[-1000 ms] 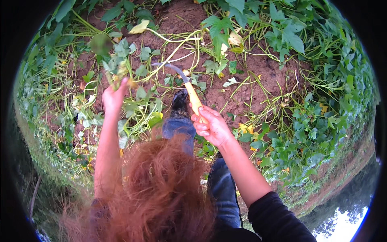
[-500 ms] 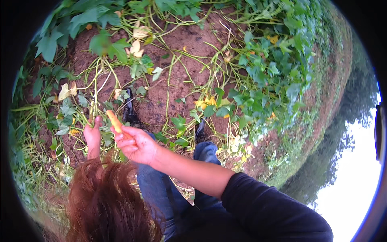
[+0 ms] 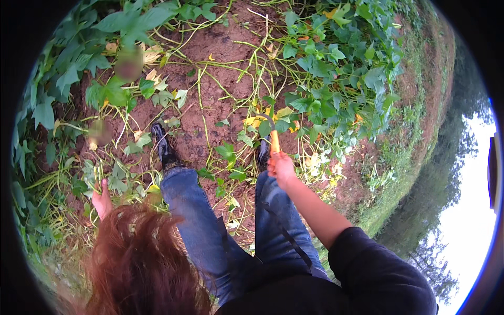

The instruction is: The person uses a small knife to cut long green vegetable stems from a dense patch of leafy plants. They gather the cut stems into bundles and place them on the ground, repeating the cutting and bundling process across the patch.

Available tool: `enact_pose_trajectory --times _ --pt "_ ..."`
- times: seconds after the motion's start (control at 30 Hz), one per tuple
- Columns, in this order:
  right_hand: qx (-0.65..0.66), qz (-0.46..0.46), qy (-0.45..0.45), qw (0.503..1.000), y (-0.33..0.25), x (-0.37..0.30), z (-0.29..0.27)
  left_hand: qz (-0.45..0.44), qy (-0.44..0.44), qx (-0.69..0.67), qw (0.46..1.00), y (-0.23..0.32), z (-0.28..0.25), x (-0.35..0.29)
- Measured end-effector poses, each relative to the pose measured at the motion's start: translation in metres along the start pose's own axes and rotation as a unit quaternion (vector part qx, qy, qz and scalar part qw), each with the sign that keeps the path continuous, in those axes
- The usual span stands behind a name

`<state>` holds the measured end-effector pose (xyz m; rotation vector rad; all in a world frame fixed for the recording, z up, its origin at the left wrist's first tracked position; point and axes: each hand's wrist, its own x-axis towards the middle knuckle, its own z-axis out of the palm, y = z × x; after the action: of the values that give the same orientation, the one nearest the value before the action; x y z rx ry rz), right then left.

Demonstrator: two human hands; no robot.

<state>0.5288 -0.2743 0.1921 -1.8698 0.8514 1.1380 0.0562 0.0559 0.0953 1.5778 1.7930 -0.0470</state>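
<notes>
In my right hand (image 3: 282,169) is a sickle (image 3: 274,140), its orange-yellow handle wrapped by my closed fingers. The sickle's dark curved blade points away from me, over yellow and green leaves beside my right boot. My left hand (image 3: 102,200), low on the left, is closed round a bunch of green vine stems (image 3: 98,176). The cut-looking ends of those stems stick up above my thumb. Long hair (image 3: 142,257) covers my left forearm. Lobed green leaves lie about the left hand.
Leafy vines (image 3: 336,68) grow thickly on the right, and more foliage (image 3: 58,79) on the left. Between them runs reddish-brown soil (image 3: 184,105) with trailing stems. My dark boots (image 3: 165,144) stand on it. A grassy strip (image 3: 409,173) and trees lie far right.
My right hand has swung right with the sickle, away from the left hand. My left hand has moved left and nearer with the stems, which now look shorter and detached from the vine.
</notes>
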Motion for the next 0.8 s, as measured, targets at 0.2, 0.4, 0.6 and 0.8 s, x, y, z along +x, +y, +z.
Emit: enact_pose_trajectory --times 0.2,0.4,0.6,0.8 --pt "-0.031 -0.023 0.057 0.998 -0.022 -0.010 -0.079 0.155 -0.027 0.006 0.987 0.195 0.065 0.039" --pt "-0.079 -0.083 0.030 0.993 -0.049 -0.036 -0.047 0.229 -0.048 -0.050 0.971 0.306 0.120 0.039" --pt "-0.173 -0.338 0.004 0.925 -0.096 0.103 0.004 0.184 -0.042 -0.098 0.977 0.349 0.219 0.026" --pt "-0.243 -0.387 0.017 0.889 -0.176 0.203 0.025 0.028 -0.131 -0.357 0.924 0.423 0.343 0.005"
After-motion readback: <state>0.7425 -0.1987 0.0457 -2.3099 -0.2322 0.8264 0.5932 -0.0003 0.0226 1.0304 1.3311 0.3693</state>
